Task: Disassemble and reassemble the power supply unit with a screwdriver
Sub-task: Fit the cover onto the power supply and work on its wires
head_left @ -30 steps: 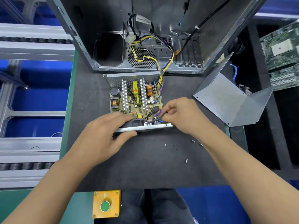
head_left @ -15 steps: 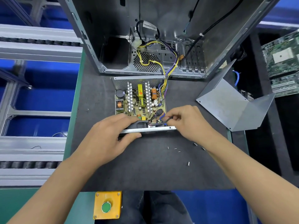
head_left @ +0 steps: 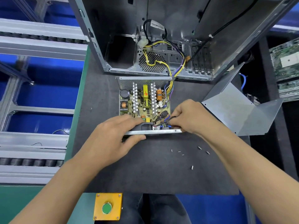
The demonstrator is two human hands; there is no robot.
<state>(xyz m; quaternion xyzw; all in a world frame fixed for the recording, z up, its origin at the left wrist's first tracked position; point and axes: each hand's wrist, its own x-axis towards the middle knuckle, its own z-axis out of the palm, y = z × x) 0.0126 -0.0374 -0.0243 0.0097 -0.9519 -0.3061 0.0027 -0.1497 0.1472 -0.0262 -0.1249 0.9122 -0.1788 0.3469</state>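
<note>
Head view, looking down on the bench. Left hand (head_left: pixel 111 139) grips the near metal wall of the opened power supply unit (head_left: pixel 145 102), thumb curled under the wall's outer face and fingers over its top edge beside the black mains socket (head_left: pixel 146 126). Right hand (head_left: pixel 189 117) pinches the black wires (head_left: pixel 163 121) at the unit's near right corner, fingers curled. Unit sits on the dark mat (head_left: pixel 153 172), circuit board exposed, just in front of the open computer case (head_left: pixel 161 38); a yellow and purple wire bundle (head_left: pixel 171 71) runs between them. Removed cover (head_left: pixel 234 110) lies to the right. Loose screws (head_left: pixel 199 148) lie scattered on the mat near the right forearm. Yellow button box (head_left: pixel 108 206) sits at the near edge.
</note>
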